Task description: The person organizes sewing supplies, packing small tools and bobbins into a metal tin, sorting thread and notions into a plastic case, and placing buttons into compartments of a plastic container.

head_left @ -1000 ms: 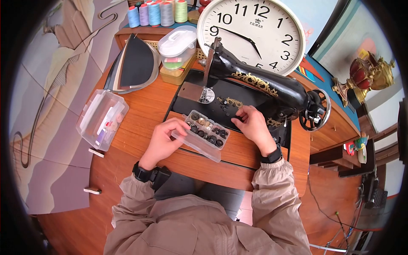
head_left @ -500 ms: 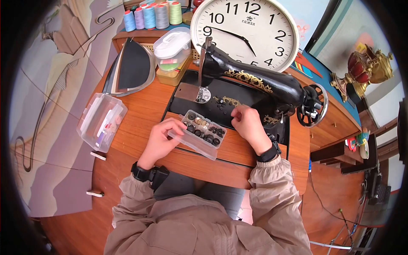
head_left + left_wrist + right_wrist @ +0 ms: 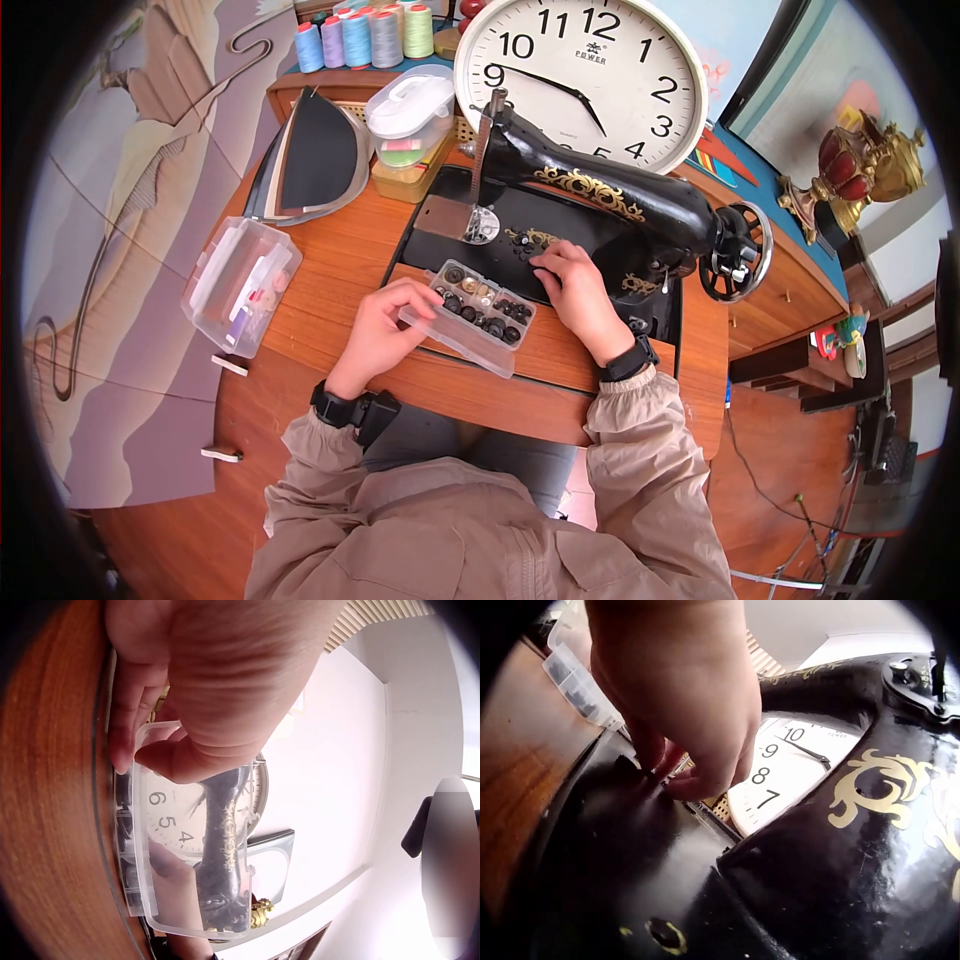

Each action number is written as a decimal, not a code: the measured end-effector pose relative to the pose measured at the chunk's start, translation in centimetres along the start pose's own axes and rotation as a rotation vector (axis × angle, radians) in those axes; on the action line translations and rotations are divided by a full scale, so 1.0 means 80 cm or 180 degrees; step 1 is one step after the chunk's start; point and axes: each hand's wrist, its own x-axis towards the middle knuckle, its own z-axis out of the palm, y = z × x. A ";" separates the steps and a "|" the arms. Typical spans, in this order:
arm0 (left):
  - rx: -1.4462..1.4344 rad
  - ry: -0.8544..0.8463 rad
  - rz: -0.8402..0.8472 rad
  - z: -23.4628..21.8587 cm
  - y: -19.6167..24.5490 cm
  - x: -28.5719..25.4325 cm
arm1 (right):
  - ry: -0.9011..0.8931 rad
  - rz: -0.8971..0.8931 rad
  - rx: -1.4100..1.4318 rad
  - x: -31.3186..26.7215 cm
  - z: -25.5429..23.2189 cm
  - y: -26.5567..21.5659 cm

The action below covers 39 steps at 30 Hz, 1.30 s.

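Note:
A clear compartment box (image 3: 481,318) of black, brown and pale round buttons lies at the table's front, its clear lid (image 3: 470,346) tipped toward me. My left hand (image 3: 387,318) holds that lid at its left end; the left wrist view shows the thumb on the lid (image 3: 196,859). My right hand (image 3: 578,295) reaches down to the black sewing machine bed (image 3: 620,245), thumb and finger drawn close together beside small loose black buttons (image 3: 522,243). In the right wrist view the fingertips (image 3: 657,777) meet the bed; I cannot tell whether a button is between them.
The sewing machine arm (image 3: 590,190) rises behind my right hand, its handwheel (image 3: 740,255) at right. A large clock (image 3: 590,85) leans behind. On the left stand a clear tub (image 3: 408,105), a black fan-shaped stack (image 3: 322,160) and an open clear case (image 3: 238,285).
My right hand lifted slightly, then came down again a little farther left, beside the loose buttons. The left hand stays on the lid. The head view shifted slightly.

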 end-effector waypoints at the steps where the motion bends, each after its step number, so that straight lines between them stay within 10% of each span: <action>1: 0.0003 -0.0012 0.0012 0.000 0.000 0.000 | -0.0079 0.0006 -0.0016 -0.001 0.001 0.004; 39: -0.0043 -0.0032 -0.0050 -0.001 -0.003 0.001 | -0.0525 -0.0111 0.0304 0.006 -0.006 -0.021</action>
